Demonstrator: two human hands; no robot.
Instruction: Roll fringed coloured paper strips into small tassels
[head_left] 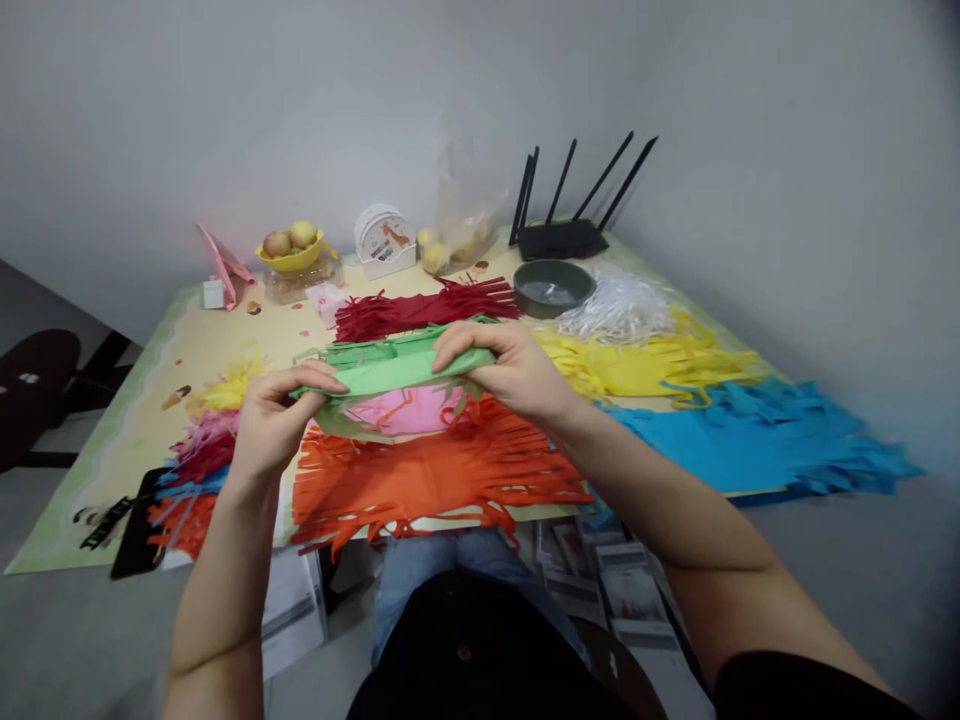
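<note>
A strip of light green tissue paper [390, 375] stretches between my two hands above the table. My left hand [281, 410] pinches its left end, thumb below and fingers on top. At the other end my right hand [510, 365] grips it the same way. Beneath the strip lie more green fringed paper [367, 352] and a pink fringed piece [409, 410], partly covered. An orange fringed sheet [427, 475] lies nearest to me, and a dark red fringed sheet [427, 312] is behind my hands.
Yellow [637, 365] and blue fringed paper [720, 440] lie on the right, beside a white stringy bundle [619, 305]. A round dark pan [553, 290], black router [562, 240] and yellow fruit bowl [292, 255] stand behind. Colored tassels [206, 440] and a black phone [139, 530] sit at left.
</note>
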